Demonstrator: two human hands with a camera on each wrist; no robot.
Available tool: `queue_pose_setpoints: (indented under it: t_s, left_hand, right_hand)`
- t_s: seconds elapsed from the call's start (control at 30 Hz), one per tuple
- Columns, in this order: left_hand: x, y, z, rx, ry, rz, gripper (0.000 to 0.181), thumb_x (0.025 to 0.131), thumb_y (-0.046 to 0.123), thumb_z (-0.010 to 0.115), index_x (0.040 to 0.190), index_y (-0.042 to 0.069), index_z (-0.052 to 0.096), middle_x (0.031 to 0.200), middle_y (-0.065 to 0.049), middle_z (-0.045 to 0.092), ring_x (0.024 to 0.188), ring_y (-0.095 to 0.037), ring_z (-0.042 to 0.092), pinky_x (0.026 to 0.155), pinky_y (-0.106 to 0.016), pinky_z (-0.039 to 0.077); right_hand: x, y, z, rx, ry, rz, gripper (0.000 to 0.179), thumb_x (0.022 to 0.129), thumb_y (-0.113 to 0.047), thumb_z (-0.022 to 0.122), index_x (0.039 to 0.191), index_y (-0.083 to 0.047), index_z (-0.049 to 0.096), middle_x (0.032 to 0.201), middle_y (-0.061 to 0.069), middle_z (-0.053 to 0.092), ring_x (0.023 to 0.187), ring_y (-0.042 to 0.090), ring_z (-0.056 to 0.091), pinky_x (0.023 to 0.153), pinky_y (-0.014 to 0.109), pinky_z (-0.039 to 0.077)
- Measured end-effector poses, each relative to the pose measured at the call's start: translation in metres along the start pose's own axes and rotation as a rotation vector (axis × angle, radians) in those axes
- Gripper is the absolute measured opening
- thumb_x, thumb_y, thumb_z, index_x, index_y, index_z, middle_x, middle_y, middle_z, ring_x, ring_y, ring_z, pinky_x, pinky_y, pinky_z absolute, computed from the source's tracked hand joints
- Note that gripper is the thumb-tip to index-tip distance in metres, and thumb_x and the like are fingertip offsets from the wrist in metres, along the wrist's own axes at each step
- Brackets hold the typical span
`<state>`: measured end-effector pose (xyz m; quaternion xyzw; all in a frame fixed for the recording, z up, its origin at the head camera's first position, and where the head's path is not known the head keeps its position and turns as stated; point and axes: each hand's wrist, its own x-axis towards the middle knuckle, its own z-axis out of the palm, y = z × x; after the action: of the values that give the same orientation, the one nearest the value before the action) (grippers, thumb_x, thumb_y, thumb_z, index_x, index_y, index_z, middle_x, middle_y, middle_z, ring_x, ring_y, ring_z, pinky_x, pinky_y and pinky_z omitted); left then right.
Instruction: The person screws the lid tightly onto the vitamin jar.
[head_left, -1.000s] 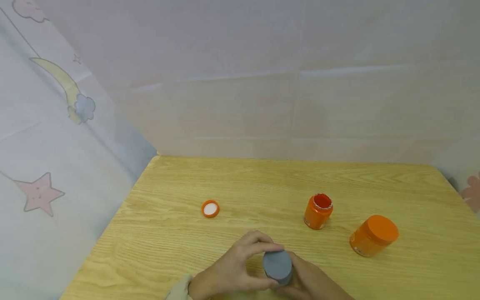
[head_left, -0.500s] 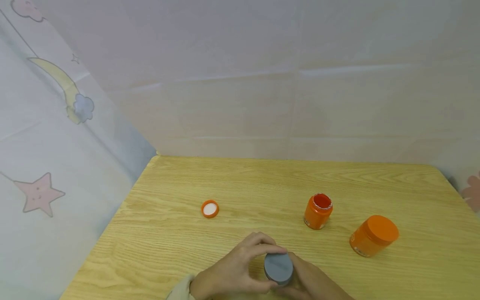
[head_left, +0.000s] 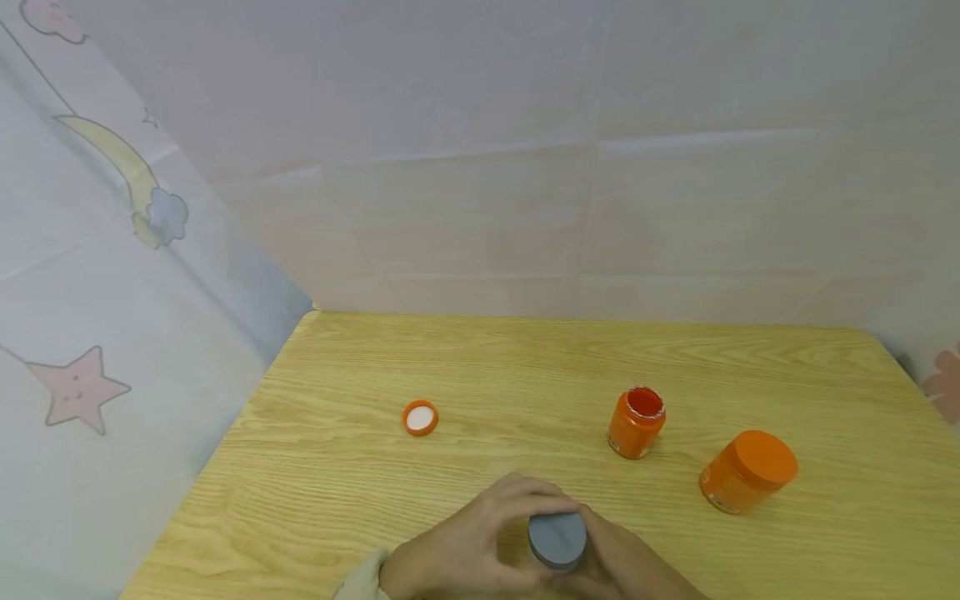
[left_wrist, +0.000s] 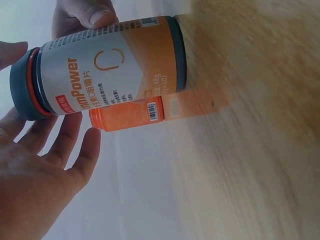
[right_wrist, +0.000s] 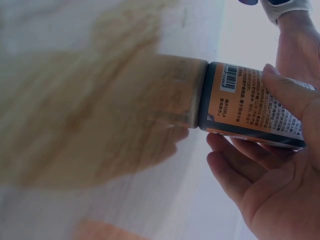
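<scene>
At the near side of the desk, the white-and-orange jar is held by the right grip and its grey lid pinched by the left grip, seemingly for twisting, with firm counter-hold likely needed next.

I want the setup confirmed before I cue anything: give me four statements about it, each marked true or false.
1. The right hand holds the vitamin C bottle by its body. True.
2. The orange cap lies inner side up. True.
3. The left hand grips the orange cap. False: it grips the gray lid.
4. The smaller orange bottle is capped. False: its mouth is open.
</scene>
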<state>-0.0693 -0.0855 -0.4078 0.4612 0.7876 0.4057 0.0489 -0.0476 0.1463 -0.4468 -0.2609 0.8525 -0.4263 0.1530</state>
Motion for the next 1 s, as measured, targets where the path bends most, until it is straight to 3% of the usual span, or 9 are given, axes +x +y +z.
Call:
queue_pose_setpoints:
  t_s: [0.17, 0.27, 0.4, 0.53, 0.73, 1.0]
  left_hand:
    - [0.0011, 0.0012, 0.0022, -0.021, 0.024, 0.009, 0.065, 0.086, 0.021, 0.079, 0.143, 0.02, 0.049, 0.14, 0.006, 0.057, 0.128, -0.007, 0.049, 0.107, -0.027, 0.043]
    - [0.0, -0.0004, 0.0039, -0.014, 0.068, 0.015, 0.076, 0.08, 0.023, 0.084, 0.144, 0.017, 0.045, 0.14, 0.001, 0.055, 0.127, -0.011, 0.05, 0.105, -0.028, 0.045]
    - [-0.0024, -0.0047, 0.0069, -0.004, 0.162, 0.032, 0.085, 0.07, 0.02, 0.091, 0.14, 0.012, 0.042, 0.135, -0.003, 0.054, 0.122, -0.014, 0.052, 0.099, -0.029, 0.048]
    - [-0.0052, -0.0072, 0.009, -0.017, 0.22, 0.027, 0.08, 0.068, 0.019, 0.092, 0.132, 0.011, 0.045, 0.127, -0.002, 0.056, 0.116, -0.012, 0.054, 0.096, -0.029, 0.049]
    - [-0.0074, -0.0082, 0.0099, -0.015, 0.224, 0.043, 0.067, 0.074, 0.019, 0.088, 0.13, 0.013, 0.052, 0.125, 0.0, 0.061, 0.115, -0.011, 0.055, 0.097, -0.028, 0.05]
    - [-0.0059, -0.0066, 0.0099, -0.017, 0.184, 0.05, 0.066, 0.078, 0.018, 0.085, 0.136, 0.013, 0.053, 0.13, -0.002, 0.062, 0.122, -0.012, 0.056, 0.102, -0.028, 0.048]
  right_hand:
    - [-0.001, 0.0055, 0.0025, -0.085, 0.066, -0.121, 0.056, 0.092, -0.048, 0.066, 0.139, -0.026, 0.043, 0.131, -0.005, 0.062, 0.112, 0.002, 0.058, 0.091, 0.029, 0.054]
    - [-0.0009, 0.0092, 0.0026, -0.078, 0.056, -0.141, 0.056, 0.092, -0.045, 0.067, 0.137, -0.019, 0.045, 0.128, -0.003, 0.063, 0.111, 0.002, 0.058, 0.09, 0.029, 0.054]
    - [0.0011, 0.0078, 0.0008, 0.038, -0.041, -0.016, 0.055, 0.092, -0.048, 0.066, 0.136, -0.023, 0.046, 0.13, -0.004, 0.062, 0.111, 0.001, 0.057, 0.093, 0.025, 0.052]
    - [0.0023, 0.0051, -0.0004, 0.116, -0.091, 0.05, 0.054, 0.093, -0.048, 0.065, 0.137, -0.023, 0.046, 0.129, -0.005, 0.063, 0.109, -0.001, 0.056, 0.093, 0.02, 0.049]
    - [0.0041, 0.0049, 0.0004, 0.093, -0.089, 0.052, 0.052, 0.094, -0.049, 0.063, 0.136, -0.023, 0.047, 0.128, -0.005, 0.064, 0.106, -0.002, 0.056, 0.092, 0.022, 0.051]
    - [0.0033, 0.0052, 0.0007, 0.017, -0.059, 0.008, 0.048, 0.094, -0.052, 0.061, 0.132, -0.026, 0.047, 0.124, -0.009, 0.063, 0.105, -0.003, 0.056, 0.09, 0.025, 0.053]
